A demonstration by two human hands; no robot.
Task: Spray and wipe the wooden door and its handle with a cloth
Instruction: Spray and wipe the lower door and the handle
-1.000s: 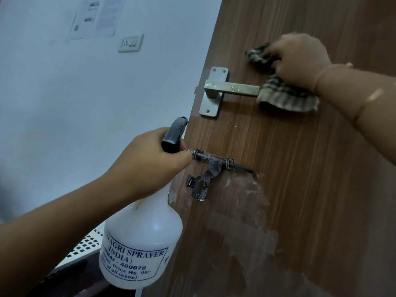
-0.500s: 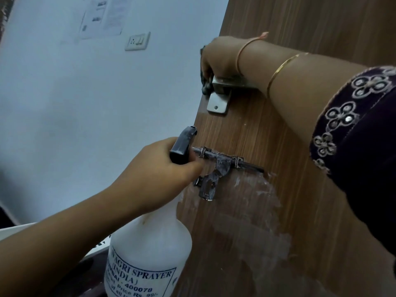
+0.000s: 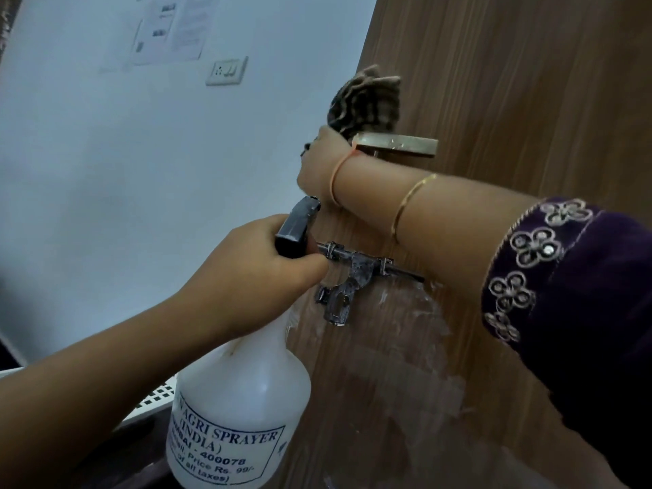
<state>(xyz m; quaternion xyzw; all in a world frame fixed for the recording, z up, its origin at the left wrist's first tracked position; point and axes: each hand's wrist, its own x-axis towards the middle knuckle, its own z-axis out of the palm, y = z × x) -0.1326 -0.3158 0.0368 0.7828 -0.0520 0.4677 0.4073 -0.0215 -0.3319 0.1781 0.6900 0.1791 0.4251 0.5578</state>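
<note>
Head view, the one view we have.

1. Wooden door (image 3: 511,82): brown grain, hard and fixed. It fills the right of the frame, with its edge running down the middle.
2. Handle (image 3: 397,144): a flat metal lever on the door face near the edge, pointing right. We judge it rigid and smooth, and likely slippery where wet. It is best wrapped in cloth along the lever.
3. Cloth (image 3: 367,102): striped and soft, bunched in folds. It stands up out of the top of the right hand, just above the handle's inner end. We judge it light and limp, so it needs a full grip to stay gathered.
4. Right hand (image 3: 317,167): at the door edge beside the handle, with its forearm crossing the door. It is closed on the cloth. The fingers themselves are turned away from us.
5. Left hand (image 3: 254,266): fingers curled round the neck of the spray bottle (image 3: 240,400), below its dark trigger head (image 3: 298,225).
6. The bottle is white plastic with a printed label, and its nozzle sits close to the door edge. We cannot read how full it is. The neck is the sound place to hold it.
7. Sliding bolt (image 3: 356,273): metal, below the handle, with pale smears on it.
8. Whitish patch (image 3: 405,347): on the door below the bolt.
9. Wall (image 3: 106,171): pale, carrying a switch plate (image 3: 227,70) and papers (image 3: 169,30).
</note>
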